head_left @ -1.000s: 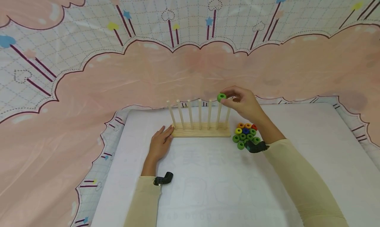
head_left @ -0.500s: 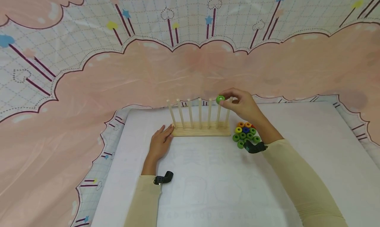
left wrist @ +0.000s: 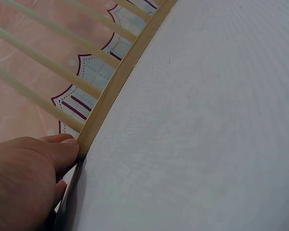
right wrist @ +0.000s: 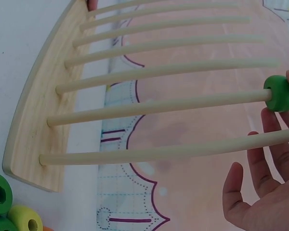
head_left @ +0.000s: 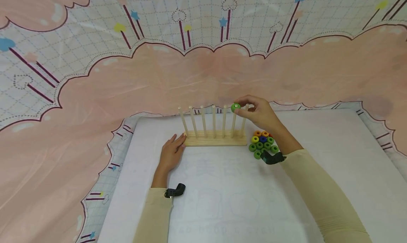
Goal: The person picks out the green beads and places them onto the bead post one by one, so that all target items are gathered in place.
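- Green bead, rounded, smooth and glossy, with a hole through it; sits at the top of the second peg from the right end, tip of the peg inside the hole
- Right hand grasping that bead, pinched between thumb and finger; other fingers spread loosely past the end peg in the right wrist view
- Pale wooden rack: flat rectangular base, visible grain, seven slim upright pegs in a row; the other six carry no beads
- Left hand unclenched, fingers extended and resting against the left end of the base
- Loose beads clustered just right of the rack: mostly green, plus orange, yellow, blue and a partly hidden red; black wrist device overlaps the cluster's near side
- White table: wide free surface in front of the rack and right of the cluster; far edge runs close behind the rack, patterned cloth beyond
- Neighbouring pegs stand close on both sides of the bead, narrow gaps
- Against one second ago: bead slightly lower and further left, pale peg tip now showing in a hole that was dark; left hand and rack unchanged
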A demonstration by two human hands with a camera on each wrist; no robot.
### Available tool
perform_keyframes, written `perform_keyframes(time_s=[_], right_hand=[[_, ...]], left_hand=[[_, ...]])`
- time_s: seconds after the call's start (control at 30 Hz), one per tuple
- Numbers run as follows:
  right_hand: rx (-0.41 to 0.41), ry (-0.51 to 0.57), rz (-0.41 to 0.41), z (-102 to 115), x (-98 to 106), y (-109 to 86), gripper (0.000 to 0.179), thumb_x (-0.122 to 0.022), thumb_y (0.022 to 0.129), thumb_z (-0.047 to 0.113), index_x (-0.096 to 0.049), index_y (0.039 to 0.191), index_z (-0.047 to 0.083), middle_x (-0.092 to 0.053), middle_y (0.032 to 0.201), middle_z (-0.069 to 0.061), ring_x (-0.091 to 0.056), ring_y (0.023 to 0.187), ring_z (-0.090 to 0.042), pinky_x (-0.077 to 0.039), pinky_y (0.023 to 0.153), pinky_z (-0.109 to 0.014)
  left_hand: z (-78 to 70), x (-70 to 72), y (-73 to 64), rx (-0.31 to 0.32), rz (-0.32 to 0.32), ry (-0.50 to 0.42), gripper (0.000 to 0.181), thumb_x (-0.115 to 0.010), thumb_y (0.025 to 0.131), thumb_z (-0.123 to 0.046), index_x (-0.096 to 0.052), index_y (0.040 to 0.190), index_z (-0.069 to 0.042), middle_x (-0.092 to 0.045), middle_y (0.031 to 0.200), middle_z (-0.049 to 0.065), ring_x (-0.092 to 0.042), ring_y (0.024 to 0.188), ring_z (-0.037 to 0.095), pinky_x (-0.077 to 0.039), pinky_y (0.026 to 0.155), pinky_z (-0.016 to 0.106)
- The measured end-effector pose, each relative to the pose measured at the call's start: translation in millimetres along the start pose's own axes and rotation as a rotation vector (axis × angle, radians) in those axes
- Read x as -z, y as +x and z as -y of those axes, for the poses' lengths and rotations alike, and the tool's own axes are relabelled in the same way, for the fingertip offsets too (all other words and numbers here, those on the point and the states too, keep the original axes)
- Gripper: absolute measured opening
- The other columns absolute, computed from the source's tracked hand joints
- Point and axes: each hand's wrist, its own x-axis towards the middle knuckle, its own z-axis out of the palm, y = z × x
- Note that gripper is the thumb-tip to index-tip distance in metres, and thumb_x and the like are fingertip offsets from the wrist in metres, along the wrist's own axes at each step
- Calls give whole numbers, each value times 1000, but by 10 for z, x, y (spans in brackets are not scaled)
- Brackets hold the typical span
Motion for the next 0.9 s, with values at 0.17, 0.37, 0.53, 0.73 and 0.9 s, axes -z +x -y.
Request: perform_keyframes(time_s=[0.17,0.37,0.53,0.73,0.9], right_hand=[[7,-1,6,6,-4,-6,31,-73,96,31,-71,124,17,-66,123,0,-55,118,-25,-46,98,-41],[6,6,5,-1,-10,-8,31,-73,96,31,-71,123,17,-66,123,0,-55,118,-27,-45,97,-41],[-3,8,6,-3,-11,-7,32,-73,96,31,-70,124,16,-66,123,0,-54,119,-29,-45,98,-41],[-11,8,6,9,-7,-17,33,-74,95,33,-70,124,17,-67,125,-4,-55,119,-26,-45,101,-43],[-20,-15,13,21,12,-42,34,-72,96,36,-69,125,18,-65,123,-3,-54,117,-21,-47,102,-42]], left_hand=[[0,5,-4,-4,-2,5,43,-52,107,-20,-53,149,-11,-49,156,5,-33,152,37,-22,123,60],[-3,8,-4,0,2,-1,43,-52,107,-21,-53,149,-11,-49,156,5,-32,153,37,-21,123,60],[-9,10,-6,-2,2,0,43,-52,107,-21,-53,149,-10,-49,156,5,-32,153,37,-21,123,60],[-8,5,-9,-13,-15,-6,43,-53,106,-19,-54,148,-9,-51,155,6,-34,151,39,-22,123,60],[8,-10,-8,-35,-48,-11,41,-55,105,-17,-57,145,-8,-53,153,8,-38,149,41,-26,119,63]])
